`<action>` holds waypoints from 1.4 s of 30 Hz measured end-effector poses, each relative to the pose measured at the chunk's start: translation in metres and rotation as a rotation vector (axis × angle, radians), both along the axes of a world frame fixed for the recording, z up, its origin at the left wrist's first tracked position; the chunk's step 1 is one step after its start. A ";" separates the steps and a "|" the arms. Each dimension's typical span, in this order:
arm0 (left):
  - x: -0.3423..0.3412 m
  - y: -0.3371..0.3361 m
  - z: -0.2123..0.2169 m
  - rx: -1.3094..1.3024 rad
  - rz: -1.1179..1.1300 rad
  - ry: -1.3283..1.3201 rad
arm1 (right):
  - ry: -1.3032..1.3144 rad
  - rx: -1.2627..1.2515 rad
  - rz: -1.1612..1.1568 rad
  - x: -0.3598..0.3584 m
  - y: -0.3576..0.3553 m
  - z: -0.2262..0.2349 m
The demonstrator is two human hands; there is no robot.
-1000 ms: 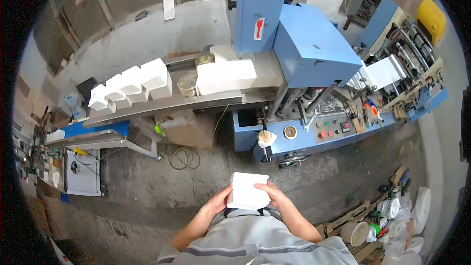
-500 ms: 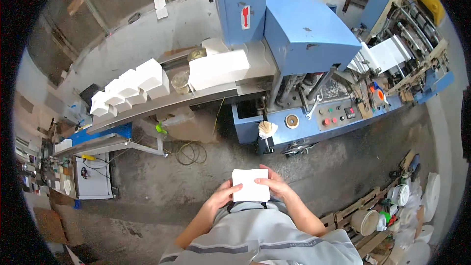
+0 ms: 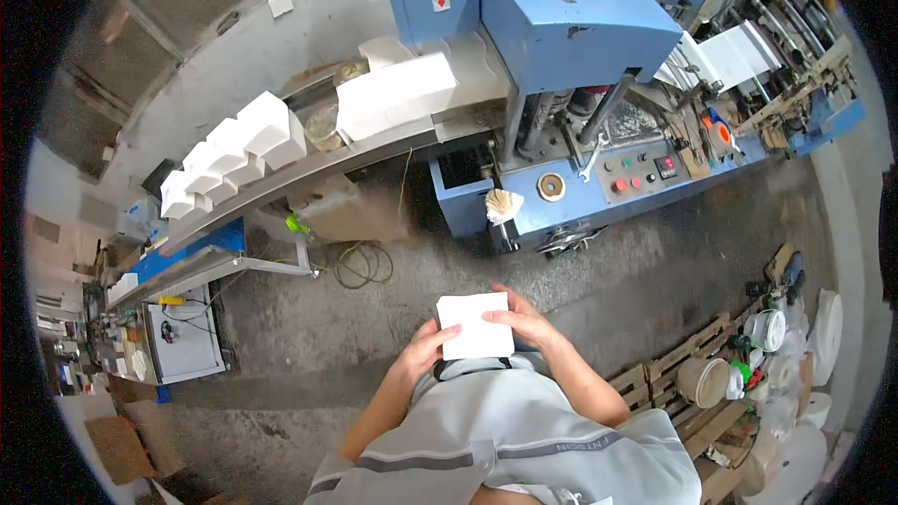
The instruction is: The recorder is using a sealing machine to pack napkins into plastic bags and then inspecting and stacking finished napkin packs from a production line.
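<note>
Both hands — left hand at 9 o'clock, right hand at 3 — pinch a white napkin stack; loose edge grip could fan sheets onto the floor.

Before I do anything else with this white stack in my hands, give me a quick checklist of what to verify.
1. Both hands on the white paper stack: ok, left hand at its left edge, right hand at its right edge.
2. Stack squared, no sheets slipping: ok, edges look even.
3. Stack's thickness or count: cannot tell from above.
4. Concrete floor ahead free of snags: not ok, coiled cable lies there.
5. Room on the conveyor: cannot tell; white stacks sit on it.
</note>
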State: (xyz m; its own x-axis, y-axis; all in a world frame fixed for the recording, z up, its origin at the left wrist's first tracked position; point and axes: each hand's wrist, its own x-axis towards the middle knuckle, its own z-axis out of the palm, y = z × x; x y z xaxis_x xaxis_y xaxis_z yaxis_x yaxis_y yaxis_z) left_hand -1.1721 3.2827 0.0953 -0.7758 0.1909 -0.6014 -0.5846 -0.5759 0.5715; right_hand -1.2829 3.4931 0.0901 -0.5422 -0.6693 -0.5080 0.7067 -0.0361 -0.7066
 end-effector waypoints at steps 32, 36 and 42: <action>0.030 0.013 -0.035 -0.298 -0.186 -0.316 | -0.298 -0.027 -0.193 0.082 0.013 -0.096; 0.047 0.009 -0.091 -0.300 -0.318 -0.481 | -0.477 -0.004 -0.361 0.130 0.014 -0.157; 0.116 0.012 -0.185 -0.239 -0.348 -0.546 | -0.637 0.112 -0.360 0.199 0.017 -0.240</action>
State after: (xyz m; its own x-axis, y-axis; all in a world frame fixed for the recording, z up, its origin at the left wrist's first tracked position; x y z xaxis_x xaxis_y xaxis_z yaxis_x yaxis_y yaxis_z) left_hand -1.0565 3.2946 -0.0900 -0.2670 0.1875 -0.9453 -0.9530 -0.1972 0.2300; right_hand -1.0836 3.5100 -0.1498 -0.2960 -0.4312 -0.8523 0.9390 -0.2950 -0.1769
